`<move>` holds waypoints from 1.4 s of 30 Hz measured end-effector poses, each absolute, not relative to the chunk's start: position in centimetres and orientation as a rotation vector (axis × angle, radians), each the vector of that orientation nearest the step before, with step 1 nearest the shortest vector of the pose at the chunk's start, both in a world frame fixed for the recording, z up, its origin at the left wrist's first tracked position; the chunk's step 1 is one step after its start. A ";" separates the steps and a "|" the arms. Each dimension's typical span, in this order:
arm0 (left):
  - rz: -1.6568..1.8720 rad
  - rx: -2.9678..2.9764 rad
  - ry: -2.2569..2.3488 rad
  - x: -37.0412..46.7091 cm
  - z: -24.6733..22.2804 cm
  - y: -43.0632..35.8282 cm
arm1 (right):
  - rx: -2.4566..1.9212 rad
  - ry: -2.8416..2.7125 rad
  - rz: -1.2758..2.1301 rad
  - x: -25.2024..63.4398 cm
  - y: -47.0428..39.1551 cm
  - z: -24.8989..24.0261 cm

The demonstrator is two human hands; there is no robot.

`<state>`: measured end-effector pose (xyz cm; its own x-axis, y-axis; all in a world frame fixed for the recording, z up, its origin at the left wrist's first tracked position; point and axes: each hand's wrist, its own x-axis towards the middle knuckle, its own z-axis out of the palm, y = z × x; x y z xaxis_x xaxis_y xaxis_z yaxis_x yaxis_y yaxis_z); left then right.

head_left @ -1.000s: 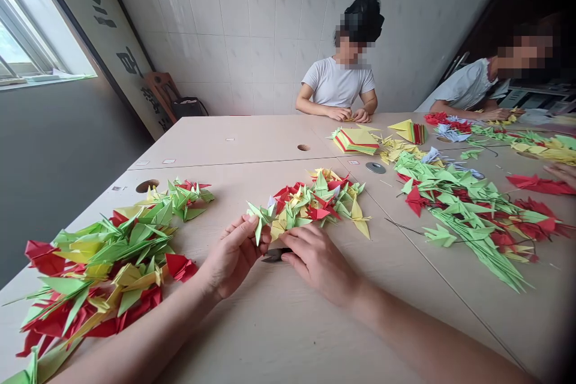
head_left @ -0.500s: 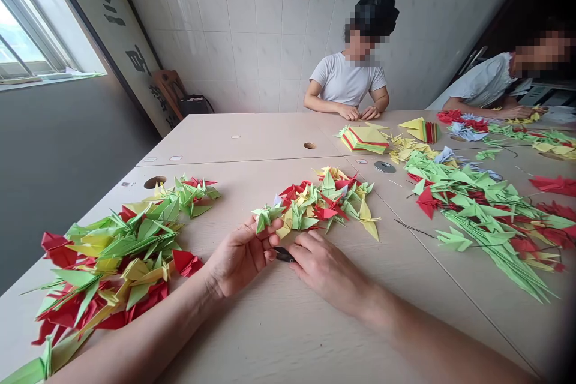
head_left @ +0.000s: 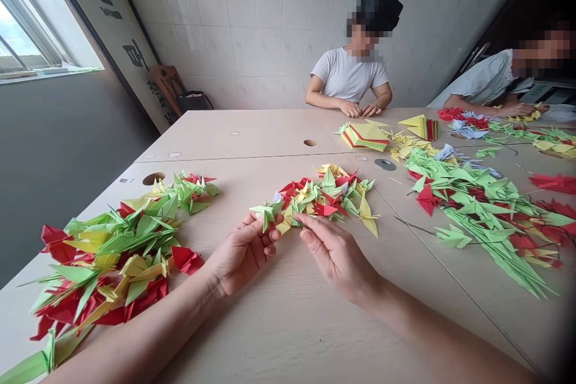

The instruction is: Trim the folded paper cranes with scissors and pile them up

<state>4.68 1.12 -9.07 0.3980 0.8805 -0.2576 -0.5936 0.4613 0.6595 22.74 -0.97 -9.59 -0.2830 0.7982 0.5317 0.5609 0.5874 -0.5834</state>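
My left hand (head_left: pixel 245 252) pinches a small green folded paper crane (head_left: pixel 267 213) between thumb and fingers, just left of the middle pile. Beside it, my right hand (head_left: pixel 330 249) has its fingers pressed together, with the fingertips at the near edge of that pile; whatever they pinch is too small to make out. The middle pile of red, green and yellow paper cranes (head_left: pixel 326 195) lies beyond both hands. A larger pile of folded paper pieces (head_left: pixel 135 240) spreads to the left of my left forearm.
On the right lies a long heap of green and red paper pieces (head_left: pixel 486 204) with dark wires. Stacked paper sheets (head_left: pixel 365 135) sit at the far side of the table (head_left: pixel 252 150). Two people in pale shirts sit across, their hands on the table. Round holes pierce the tabletop.
My right hand has lifted and moved slightly away from me, toward the pile's edge. The dark object that lay between my hands is no longer visible. My left hand still holds the green crane.
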 end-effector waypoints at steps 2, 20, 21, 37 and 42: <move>0.961 0.536 0.644 4.9 -9.0 0.8 | -1.086 -1.972 0.342 22.4 -1.2 -9.7; 0.930 0.625 0.708 5.6 -9.2 0.0 | -1.012 -1.968 0.213 22.4 -1.4 -10.2; 0.928 0.627 0.707 5.6 -9.2 0.0 | -1.010 -1.971 0.205 22.4 -1.3 -10.3; 0.898 0.633 0.695 5.4 -9.5 0.1 | -0.997 -1.985 0.178 22.6 -1.4 -10.1; 0.886 0.646 0.696 5.3 -9.5 -0.1 | -0.968 -1.989 0.163 22.5 -1.4 -10.1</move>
